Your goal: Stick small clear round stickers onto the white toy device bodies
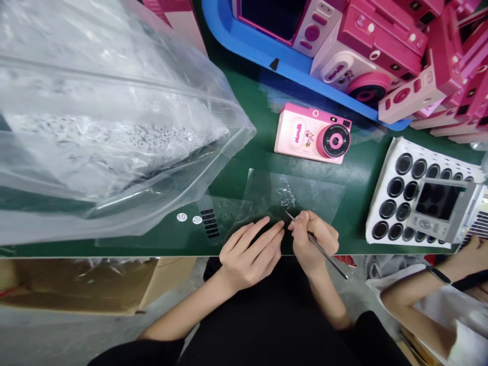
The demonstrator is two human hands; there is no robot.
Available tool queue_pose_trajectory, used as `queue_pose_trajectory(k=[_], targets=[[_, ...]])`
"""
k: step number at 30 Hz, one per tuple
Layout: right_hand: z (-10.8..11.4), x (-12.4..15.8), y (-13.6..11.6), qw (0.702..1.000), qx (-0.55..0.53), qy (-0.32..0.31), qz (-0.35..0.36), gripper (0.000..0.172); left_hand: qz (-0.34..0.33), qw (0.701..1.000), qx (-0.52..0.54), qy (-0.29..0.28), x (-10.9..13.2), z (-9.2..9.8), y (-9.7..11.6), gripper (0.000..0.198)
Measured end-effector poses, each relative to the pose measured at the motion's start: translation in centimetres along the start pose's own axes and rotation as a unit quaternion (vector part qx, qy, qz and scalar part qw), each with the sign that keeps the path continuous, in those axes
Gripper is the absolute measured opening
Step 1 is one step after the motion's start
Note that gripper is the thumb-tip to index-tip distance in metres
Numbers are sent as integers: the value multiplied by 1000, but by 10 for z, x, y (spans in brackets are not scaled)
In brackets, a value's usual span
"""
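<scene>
My right hand [314, 239] is closed in a pen-like grip on a thin metal pick [328, 256]. The pick's pointed tip is at a transparent plastic sheet [324, 195] on the green table. Small clear pieces [286, 195], too fine to make out, cluster on that sheet just beyond the tip. My left hand [253, 254] lies palm down with its fingers stretched out over the sheet's near edge, beside the tip. A pink-and-white toy camera [301, 134] lies flat beyond the sheet, lens up. Left of my hand is a strip of black stickers [209, 223].
A blue tray [259, 51] of pink cameras spans the back right. A large plastic bag [114, 127] fills the left. Two round "10" labels [182, 217] lie near it. At right, a silver screened device [438, 208] rests on sheets of black discs [395, 187], near another person's hand [473, 259].
</scene>
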State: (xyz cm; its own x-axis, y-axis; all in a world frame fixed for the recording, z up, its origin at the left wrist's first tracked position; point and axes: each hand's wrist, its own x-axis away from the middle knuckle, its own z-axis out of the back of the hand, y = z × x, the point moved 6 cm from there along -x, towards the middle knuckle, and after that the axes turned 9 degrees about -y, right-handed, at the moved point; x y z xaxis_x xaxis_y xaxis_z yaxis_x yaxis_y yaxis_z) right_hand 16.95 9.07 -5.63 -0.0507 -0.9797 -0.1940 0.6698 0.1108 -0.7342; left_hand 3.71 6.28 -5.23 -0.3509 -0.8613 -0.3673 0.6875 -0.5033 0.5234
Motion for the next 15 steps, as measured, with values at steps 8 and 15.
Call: queue_pose_trajectory(k=[8, 15], targets=[[0, 1, 1, 1000, 7, 1, 0, 42, 28, 998, -37, -36, -4, -3, 0, 23], [1, 1, 1, 1000, 0, 4, 3, 42, 44, 996, -56, -61, -3, -7, 0, 26]])
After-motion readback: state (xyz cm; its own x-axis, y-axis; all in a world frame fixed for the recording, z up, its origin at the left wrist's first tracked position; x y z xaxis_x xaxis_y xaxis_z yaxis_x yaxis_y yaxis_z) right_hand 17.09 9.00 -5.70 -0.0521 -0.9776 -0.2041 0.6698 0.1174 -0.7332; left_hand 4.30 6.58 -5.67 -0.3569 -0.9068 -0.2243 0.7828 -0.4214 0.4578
